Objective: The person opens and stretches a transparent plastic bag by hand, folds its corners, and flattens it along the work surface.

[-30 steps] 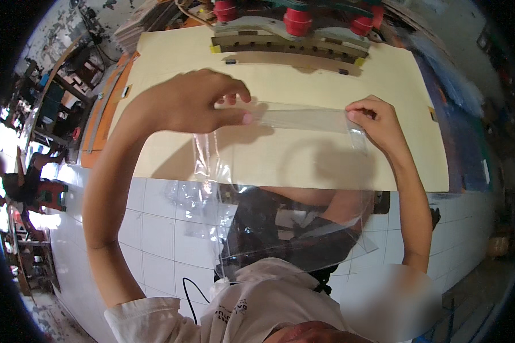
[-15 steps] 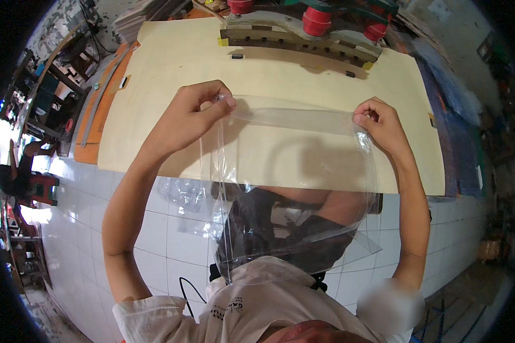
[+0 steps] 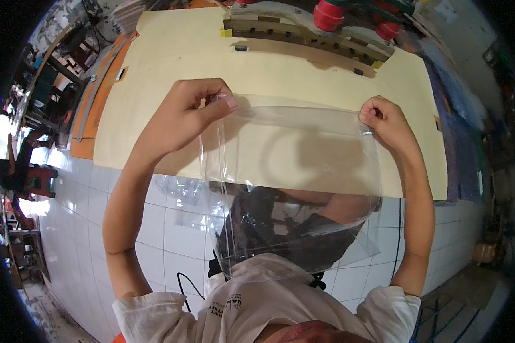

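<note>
A clear plastic sheet with folded seams, perhaps a flat bag or cover, is stretched between my two hands. My left hand pinches its far left corner between thumb and fingers. At the far right corner, my right hand is closed on the same plastic. The far part lies over the cream-coloured tabletop; the near part hangs past the table's front edge toward my lap. Through it I see my dark shorts and the table edge.
A machine bar with red knobs stands over the table's far side. Small dark blocks sit before it. A metal ruler lies along the left edge. Blue-tinted plastic sheeting is heaped at right. A red stool stands at far left.
My right hand has shifted slightly to the right, and the plastic looks a little more spread. The left hand keeps its hold. The view has tilted slightly, so the machine appears higher.
</note>
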The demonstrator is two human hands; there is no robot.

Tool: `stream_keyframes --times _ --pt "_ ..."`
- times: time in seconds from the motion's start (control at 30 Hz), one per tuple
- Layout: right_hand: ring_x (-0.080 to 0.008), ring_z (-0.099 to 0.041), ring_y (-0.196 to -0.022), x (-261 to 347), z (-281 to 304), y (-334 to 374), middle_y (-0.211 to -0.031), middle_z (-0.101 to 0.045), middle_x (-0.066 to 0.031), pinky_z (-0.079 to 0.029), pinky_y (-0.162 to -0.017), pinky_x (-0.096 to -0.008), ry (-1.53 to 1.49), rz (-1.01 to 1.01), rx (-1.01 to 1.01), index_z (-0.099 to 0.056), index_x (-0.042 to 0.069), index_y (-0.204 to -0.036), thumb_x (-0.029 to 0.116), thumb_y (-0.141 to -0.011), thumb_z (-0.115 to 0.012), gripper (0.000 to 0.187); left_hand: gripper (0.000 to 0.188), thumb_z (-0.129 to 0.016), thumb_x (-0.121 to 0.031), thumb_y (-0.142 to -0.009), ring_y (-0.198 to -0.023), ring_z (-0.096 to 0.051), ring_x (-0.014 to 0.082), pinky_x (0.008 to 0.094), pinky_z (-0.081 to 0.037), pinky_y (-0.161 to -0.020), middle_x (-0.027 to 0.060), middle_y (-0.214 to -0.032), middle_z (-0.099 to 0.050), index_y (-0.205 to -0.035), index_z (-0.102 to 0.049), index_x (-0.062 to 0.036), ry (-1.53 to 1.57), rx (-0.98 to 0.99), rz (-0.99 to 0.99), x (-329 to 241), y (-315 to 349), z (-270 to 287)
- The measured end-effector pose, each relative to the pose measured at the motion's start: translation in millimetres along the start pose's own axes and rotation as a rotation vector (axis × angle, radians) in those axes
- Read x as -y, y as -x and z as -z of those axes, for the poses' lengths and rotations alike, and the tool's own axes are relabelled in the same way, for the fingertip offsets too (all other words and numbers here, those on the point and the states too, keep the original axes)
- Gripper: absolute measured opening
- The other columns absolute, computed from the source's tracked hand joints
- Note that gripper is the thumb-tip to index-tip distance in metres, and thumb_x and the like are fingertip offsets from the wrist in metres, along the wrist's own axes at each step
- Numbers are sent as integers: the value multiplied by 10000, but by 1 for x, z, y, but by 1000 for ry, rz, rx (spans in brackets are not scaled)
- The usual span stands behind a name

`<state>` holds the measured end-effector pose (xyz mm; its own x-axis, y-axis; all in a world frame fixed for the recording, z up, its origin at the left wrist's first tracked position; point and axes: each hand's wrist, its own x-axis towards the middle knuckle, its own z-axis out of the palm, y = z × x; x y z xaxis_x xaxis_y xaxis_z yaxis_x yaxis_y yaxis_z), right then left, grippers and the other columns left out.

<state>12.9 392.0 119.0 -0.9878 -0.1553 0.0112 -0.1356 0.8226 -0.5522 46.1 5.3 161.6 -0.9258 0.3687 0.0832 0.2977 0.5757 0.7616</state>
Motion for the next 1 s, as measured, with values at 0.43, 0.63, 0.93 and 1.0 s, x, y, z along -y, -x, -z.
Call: stream_keyframes --times 0.43,0.63,0.93,1.0 --pt "-149 -515 -681 1 0 -2 -750 -571 -44 -425 -647 -293 -70 -39 20 -627 9 -807 105 -777 -690 119 175 -621 -113 -872 -665 -565 113 258 -452 -620 42 -647 -595 -773 -620 31 89 253 151 0 -19 16" --pt "-142 -508 -666 -3 -3 -3 -736 -574 -42 -422 -635 -289 -105 -34 0 -621 11 -796 93 -770 -691 111 251 -600 -199 -927 -679 -543 95 250 -446 -637 26 -701 -573 -795 -601 15 215 226 183 18 -17 11" --pt "-140 -519 -639 1 -3 0 -730 -581 -42 -420 -615 -289 -118 -37 -17 -611 15 -780 98 -771 -685 110 289 -517 -239 -976 -617 -540 131 294 -440 -606 55 -638 -546 -843 -565 14 -150 76 29 -3 0 4" --pt "-141 -521 -635 0 -3 0 -731 -581 -44 -420 -612 -290 -104 -51 -24 -609 15 -778 98 -771 -683 111 288 -513 -235 -976 -598 -542 145 304 -443 -595 70 -626 -546 -841 -561 15 -200 97 22 -1 -2 5"
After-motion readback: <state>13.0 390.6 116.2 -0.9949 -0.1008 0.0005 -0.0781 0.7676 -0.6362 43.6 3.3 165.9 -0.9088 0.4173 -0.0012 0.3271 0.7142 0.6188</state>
